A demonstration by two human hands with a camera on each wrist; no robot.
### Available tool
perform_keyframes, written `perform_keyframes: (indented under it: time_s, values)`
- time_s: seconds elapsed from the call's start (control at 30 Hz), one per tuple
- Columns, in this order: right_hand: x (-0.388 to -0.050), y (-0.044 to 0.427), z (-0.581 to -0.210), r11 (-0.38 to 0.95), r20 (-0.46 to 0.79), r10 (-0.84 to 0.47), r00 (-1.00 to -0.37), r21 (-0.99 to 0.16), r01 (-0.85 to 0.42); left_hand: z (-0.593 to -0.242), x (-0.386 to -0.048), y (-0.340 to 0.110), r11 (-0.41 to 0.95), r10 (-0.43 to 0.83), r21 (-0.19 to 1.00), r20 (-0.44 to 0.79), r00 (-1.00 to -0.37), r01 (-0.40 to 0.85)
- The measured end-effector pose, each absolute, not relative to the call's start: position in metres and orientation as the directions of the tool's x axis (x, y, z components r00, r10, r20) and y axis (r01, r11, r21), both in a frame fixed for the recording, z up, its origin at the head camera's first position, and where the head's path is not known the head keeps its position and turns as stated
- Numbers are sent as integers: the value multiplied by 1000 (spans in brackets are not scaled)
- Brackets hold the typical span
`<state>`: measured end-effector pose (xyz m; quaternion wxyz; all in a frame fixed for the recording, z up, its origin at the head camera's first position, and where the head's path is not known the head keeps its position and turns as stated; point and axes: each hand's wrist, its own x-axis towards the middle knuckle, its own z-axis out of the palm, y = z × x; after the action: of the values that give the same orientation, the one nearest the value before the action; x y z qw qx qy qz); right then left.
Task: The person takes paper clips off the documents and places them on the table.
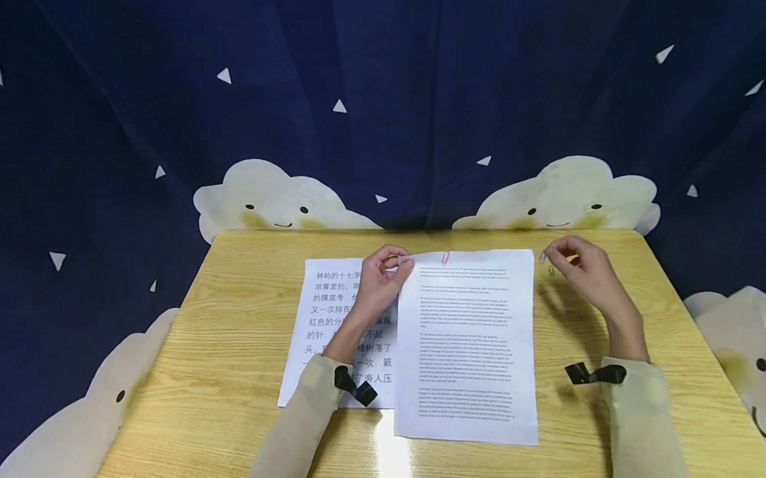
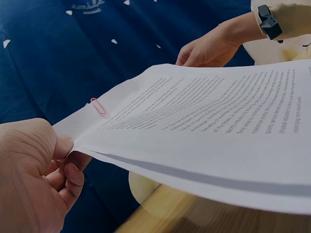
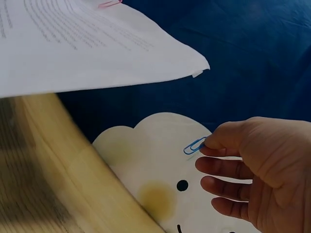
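My left hand [image 1: 383, 279] pinches the top left corner of a stack of printed sheets [image 1: 468, 346], thumb on top, as the left wrist view shows [image 2: 39, 170]. A pink paper clip [image 1: 445, 257] sits on the stack's top edge, also visible in the left wrist view [image 2: 98, 106]. Right of the sheets, my right hand [image 1: 585, 273] holds a blue paper clip [image 3: 195, 145] between thumb and index finger, its other fingers loosely bent. The clip is raised and does not touch the paper. A green paper clip [image 1: 551, 272] shows just below that hand.
Another sheet with large Chinese print [image 1: 298, 336] lies to the left, partly under my left forearm and the stack. The wooden table [image 1: 215, 404] extends around the papers. Behind it hangs a dark blue curtain [image 1: 289, 58] with white triangles and cloud figures.
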<state>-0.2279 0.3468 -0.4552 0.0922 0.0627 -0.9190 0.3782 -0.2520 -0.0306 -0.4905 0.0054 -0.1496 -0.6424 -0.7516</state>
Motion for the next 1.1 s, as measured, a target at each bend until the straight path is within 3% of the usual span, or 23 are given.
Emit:
perform_keyframes:
  time_s: [1.1]
  values:
    - [-241, 363, -489, 748, 195, -117, -974, -628, -216, -489, -251, -31, -163, 174, 969, 211, -962, 183]
